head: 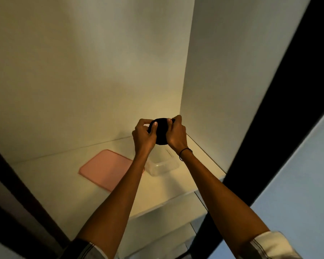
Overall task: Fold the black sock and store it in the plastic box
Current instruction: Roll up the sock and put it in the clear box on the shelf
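Observation:
The black sock [161, 131] is bunched into a rounded bundle, held up in the air between both hands. My left hand [144, 136] grips its left side with the thumb on top. My right hand [176, 134] grips its right side, fingers curled over the top edge. Directly below the hands a clear plastic box [162, 164] sits open on the white shelf [157, 191], partly hidden by my left forearm. Its pink lid [106, 168] lies flat on the shelf to the left of the box.
The shelf is inside a white cupboard with a back wall [82, 71] and a right side wall [223, 81] close to the box. A lower shelf [166, 238] shows beneath. Dark door frames [279, 118] flank the opening.

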